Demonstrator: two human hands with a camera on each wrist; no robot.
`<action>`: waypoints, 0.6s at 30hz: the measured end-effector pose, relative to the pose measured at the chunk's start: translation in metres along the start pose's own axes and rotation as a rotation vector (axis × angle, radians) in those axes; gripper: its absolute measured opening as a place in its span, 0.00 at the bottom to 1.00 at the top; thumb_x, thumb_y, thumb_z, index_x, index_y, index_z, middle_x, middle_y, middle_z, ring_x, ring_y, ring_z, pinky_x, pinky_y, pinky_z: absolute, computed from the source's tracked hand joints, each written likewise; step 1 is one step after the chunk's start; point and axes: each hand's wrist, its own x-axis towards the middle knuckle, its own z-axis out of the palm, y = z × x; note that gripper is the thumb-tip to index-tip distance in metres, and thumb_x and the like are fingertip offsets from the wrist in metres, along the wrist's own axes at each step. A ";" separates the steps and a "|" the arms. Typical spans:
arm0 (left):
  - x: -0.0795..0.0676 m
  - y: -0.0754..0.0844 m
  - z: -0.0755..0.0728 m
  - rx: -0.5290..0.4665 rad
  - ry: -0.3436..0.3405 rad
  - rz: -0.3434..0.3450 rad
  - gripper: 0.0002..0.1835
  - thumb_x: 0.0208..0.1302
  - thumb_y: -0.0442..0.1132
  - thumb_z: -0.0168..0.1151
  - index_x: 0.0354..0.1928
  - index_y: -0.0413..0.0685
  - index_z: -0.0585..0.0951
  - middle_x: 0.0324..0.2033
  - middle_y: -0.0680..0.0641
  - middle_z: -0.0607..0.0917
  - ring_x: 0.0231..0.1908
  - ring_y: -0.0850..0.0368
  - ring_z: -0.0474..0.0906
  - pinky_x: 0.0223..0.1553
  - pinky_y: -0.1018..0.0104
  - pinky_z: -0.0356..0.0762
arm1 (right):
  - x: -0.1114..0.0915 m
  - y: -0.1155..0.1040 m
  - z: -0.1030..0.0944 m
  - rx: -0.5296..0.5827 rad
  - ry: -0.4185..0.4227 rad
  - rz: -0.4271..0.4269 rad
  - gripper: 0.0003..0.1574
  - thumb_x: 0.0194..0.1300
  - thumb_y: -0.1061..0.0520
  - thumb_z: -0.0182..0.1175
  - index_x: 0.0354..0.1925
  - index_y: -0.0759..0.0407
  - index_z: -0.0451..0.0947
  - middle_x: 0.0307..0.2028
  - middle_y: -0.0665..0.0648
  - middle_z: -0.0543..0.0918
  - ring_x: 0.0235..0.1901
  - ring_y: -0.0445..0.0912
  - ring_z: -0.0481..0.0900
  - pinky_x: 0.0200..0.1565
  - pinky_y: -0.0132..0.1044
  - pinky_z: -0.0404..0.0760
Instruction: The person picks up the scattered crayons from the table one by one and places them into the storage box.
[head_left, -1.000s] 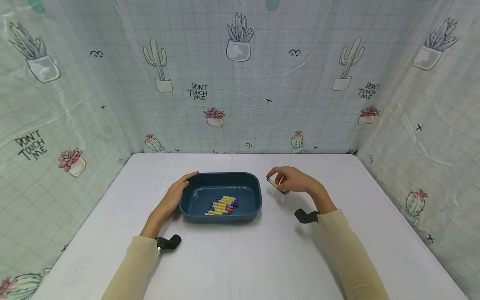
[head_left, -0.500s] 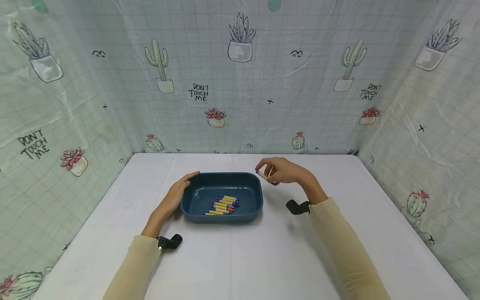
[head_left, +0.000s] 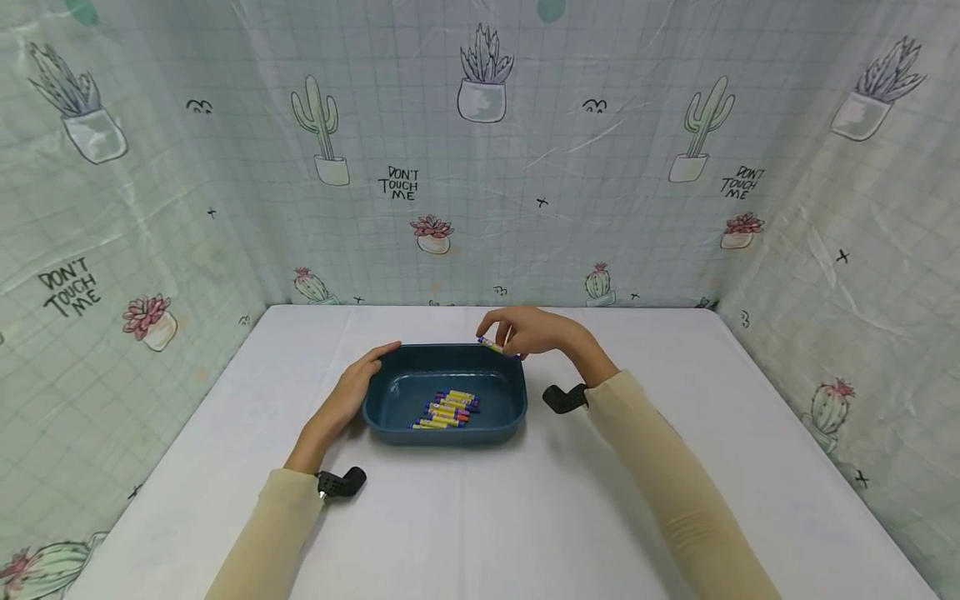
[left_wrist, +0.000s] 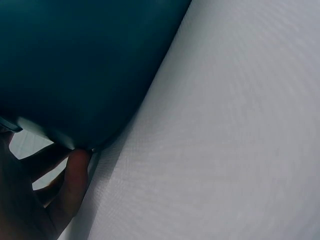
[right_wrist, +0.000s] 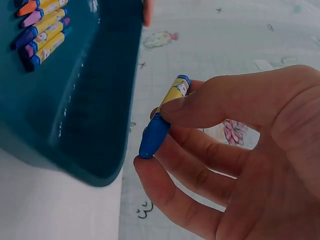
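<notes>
A crayon (right_wrist: 156,137) with a yellow wrapper and blue ends is pinched in my right hand (head_left: 531,330), between the thumb and fingertips. That hand is above the back right corner of a dark teal rectangular tray (head_left: 501,436). The right wrist view shows the crayon tilted, its blunt blue tip toward the camera, beside the tray's wall. My left hand (head_left: 348,395) holds the tray at its left end, thumb at the rim and fingers reaching to the back left corner. Several crayons (head_left: 450,408) in yellow wrappers lie side by side in the tray, toward its front.
The tray stands on a white-covered table (head_left: 480,517). A curtain (head_left: 525,167) printed with cacti and succulents hangs behind and along both sides. Black wrist cameras (head_left: 564,399) stick out at each sleeve.
My right hand has moved left with the crayon, from beside the tray to over its back right corner. The left hand and the tray have stayed in place.
</notes>
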 end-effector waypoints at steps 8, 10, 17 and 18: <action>0.001 -0.003 -0.001 0.014 0.000 0.004 0.28 0.83 0.38 0.30 0.79 0.52 0.64 0.80 0.44 0.62 0.82 0.40 0.50 0.80 0.35 0.44 | 0.029 -0.016 0.010 -0.102 -0.100 -0.054 0.30 0.68 0.67 0.57 0.67 0.53 0.77 0.53 0.60 0.85 0.46 0.49 0.84 0.37 0.39 0.88; 0.001 -0.005 -0.001 0.019 -0.003 0.002 0.28 0.84 0.39 0.30 0.79 0.53 0.64 0.80 0.44 0.62 0.82 0.40 0.50 0.81 0.35 0.44 | 0.036 -0.018 0.013 -0.113 -0.133 -0.056 0.30 0.69 0.67 0.57 0.67 0.53 0.77 0.51 0.59 0.85 0.44 0.48 0.84 0.37 0.40 0.88; 0.002 -0.006 -0.002 0.013 -0.007 -0.005 0.28 0.84 0.39 0.30 0.79 0.56 0.65 0.80 0.46 0.62 0.82 0.42 0.51 0.81 0.37 0.44 | 0.058 -0.026 0.027 -0.130 -0.223 -0.024 0.31 0.69 0.66 0.60 0.69 0.52 0.76 0.50 0.59 0.84 0.43 0.49 0.83 0.40 0.47 0.89; 0.001 -0.006 -0.002 0.014 -0.008 -0.002 0.28 0.84 0.39 0.30 0.79 0.56 0.64 0.80 0.46 0.62 0.82 0.42 0.50 0.81 0.37 0.44 | 0.061 -0.027 0.029 -0.132 -0.230 -0.013 0.31 0.69 0.66 0.60 0.68 0.51 0.77 0.50 0.59 0.84 0.43 0.48 0.83 0.40 0.46 0.89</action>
